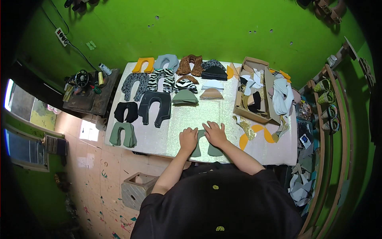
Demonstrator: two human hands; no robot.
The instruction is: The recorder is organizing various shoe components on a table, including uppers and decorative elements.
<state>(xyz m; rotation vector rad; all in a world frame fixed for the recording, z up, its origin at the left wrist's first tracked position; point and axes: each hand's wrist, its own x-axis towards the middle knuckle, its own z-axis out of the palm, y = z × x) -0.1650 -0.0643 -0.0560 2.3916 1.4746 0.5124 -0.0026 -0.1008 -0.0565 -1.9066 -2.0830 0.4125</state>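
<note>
At the table's near edge, my left hand (188, 139) and my right hand (215, 134) rest at the upper curve of a green U-shaped cut piece (215, 151). Its two legs point toward me. The left fingers are bent down together on the piece's left side. On the other side the right fingers lie spread over the material. My hands cover part of the curve, so I cannot tell whether it is one layer or several. Beyond them sit a stack of green half-round pieces (185, 98) and a stack of tan ones (211, 94).
U-shaped stacks line the white table's (159, 144) left side, including black (155, 109), zebra-striped (160, 79) and green (123, 134) ones. An open cardboard box (260, 116) of scraps stands right, near orange offcuts (243, 141). A sewing machine (82, 79) is at the far left.
</note>
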